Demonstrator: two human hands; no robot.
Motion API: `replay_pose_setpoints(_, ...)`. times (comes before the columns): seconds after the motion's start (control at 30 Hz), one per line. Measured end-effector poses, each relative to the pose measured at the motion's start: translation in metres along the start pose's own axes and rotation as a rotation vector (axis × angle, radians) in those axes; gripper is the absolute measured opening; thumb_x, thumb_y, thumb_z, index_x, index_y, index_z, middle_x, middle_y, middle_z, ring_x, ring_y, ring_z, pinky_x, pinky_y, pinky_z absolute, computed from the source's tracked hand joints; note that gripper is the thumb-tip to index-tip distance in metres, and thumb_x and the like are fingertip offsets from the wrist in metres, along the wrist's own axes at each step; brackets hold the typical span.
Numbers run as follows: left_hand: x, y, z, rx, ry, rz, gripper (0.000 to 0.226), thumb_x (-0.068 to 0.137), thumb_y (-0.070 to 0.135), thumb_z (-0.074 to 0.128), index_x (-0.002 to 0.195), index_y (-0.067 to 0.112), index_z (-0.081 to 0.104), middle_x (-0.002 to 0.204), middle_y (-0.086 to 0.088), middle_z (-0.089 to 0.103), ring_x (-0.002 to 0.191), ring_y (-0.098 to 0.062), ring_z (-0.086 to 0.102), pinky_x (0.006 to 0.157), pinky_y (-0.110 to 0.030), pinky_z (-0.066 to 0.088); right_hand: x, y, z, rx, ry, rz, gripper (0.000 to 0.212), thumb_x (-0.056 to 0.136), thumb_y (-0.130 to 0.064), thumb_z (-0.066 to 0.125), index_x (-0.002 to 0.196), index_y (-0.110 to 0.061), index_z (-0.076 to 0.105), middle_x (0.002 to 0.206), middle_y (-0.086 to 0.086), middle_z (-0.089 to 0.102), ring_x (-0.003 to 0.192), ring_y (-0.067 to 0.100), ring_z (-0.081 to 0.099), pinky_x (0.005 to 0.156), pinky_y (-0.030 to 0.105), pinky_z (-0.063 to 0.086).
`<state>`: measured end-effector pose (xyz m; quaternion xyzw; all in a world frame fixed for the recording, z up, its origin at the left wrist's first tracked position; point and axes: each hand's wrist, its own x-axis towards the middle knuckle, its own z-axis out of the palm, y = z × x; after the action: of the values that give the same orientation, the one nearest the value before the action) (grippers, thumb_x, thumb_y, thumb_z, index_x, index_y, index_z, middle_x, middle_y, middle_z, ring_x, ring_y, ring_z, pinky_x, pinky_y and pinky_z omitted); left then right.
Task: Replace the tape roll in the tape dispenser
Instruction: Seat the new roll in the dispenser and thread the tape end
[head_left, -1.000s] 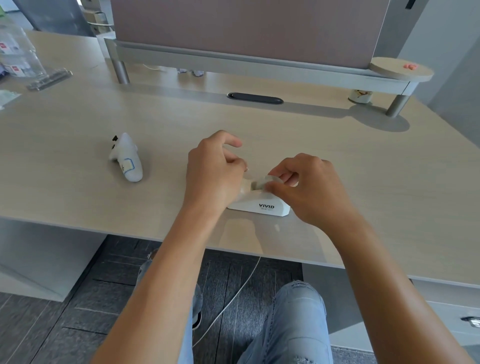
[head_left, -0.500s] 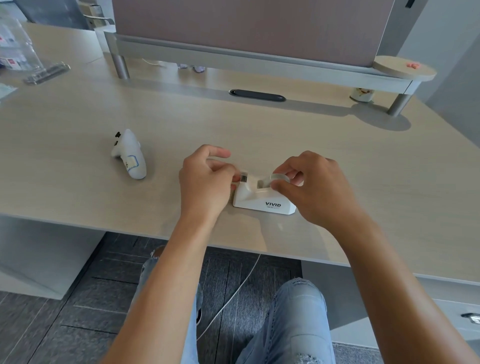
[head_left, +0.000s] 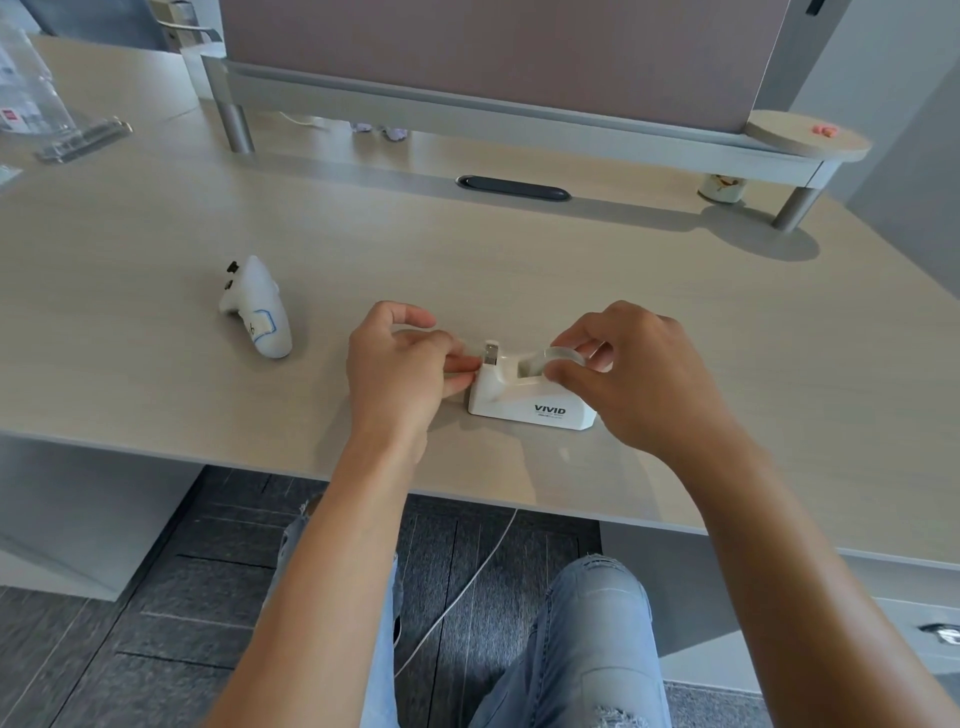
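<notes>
Dispenser: white tape dispenser (head_left: 530, 395) sits on the table (head_left: 519, 270), lower centre of frame, near the front edge.
Roll: clear tape roll (head_left: 563, 358) at the dispenser's right end, low in its cradle; whether fully seated, cannot tell.
Right hand: right hand (head_left: 639, 379), fingers closed on the roll, thumb at its near side.
Left hand: left hand (head_left: 400, 364), fingers pinched shut just left of the cutter post (head_left: 491, 354); probably gripping the tape's free end, too thin and clear to confirm.
Change: a second ago both hands crowded over the dispenser, hiding it; now they are spread apart, cutter and cradle exposed.
Meaning: roll likely in; the strip is being drawn toward the cutter. Remaining: press it onto the blade.
Elsewhere: white controller (head_left: 257, 309), left of centre, well apart, untouched.
</notes>
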<state>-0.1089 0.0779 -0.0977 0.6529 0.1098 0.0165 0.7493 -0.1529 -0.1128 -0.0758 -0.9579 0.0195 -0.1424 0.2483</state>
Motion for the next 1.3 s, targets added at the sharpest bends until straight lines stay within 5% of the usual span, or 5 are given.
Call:
replay_pose_setpoints(0.33,0.012,-0.014,-0.007,0.337,0.077,0.136,0.019,0.075,0.004,0.067,0.083,0.020,0.064,0.073,-0.005,0.078,0.070,-0.031,0.075,0.070,-0.052,0.065,0.002,0.000,-0.001,-0.003,-0.012,0.041,0.014,0.087,-0.044,0.074,0.095,-0.033,0.080,0.092,-0.011,0.069,0.083,0.005,0.064,0.077,0.035,0.054)
replay_pose_setpoints(0.63,0.010,-0.021,-0.001,0.603,0.065,0.260,0.017,0.078,0.005,0.069,0.092,0.015,0.070,0.077,0.001,0.075,0.082,-0.024,0.071,0.074,-0.028,0.050,0.002,0.002,0.001,0.002,-0.015,0.052,0.014,0.087,-0.044,0.075,0.095,-0.033,0.080,0.089,-0.014,0.066,0.084,0.009,0.063,0.078,0.035,0.054)
replay_pose_setpoints(0.9,0.008,-0.019,0.002,0.759,0.028,0.286,0.019,0.081,0.011,0.068,0.098,0.018,0.071,0.091,-0.003,0.077,0.093,-0.029,0.070,0.080,-0.043,0.058,0.003,0.001,0.002,-0.004,-0.019,0.065,0.013,0.086,-0.042,0.074,0.094,-0.033,0.079,0.090,-0.012,0.069,0.085,0.012,0.067,0.076,0.035,0.056)
replay_pose_setpoints(1.3,0.000,-0.021,-0.013,0.801,0.095,0.386,0.029,0.090,0.002,0.054,0.110,0.014,0.071,0.098,-0.004,0.077,0.094,-0.030,0.069,0.076,-0.038,0.053,0.002,0.001,0.003,-0.003,-0.014,0.057,0.014,0.087,-0.042,0.074,0.094,-0.031,0.080,0.087,-0.014,0.066,0.085,0.013,0.066,0.075,0.032,0.052)
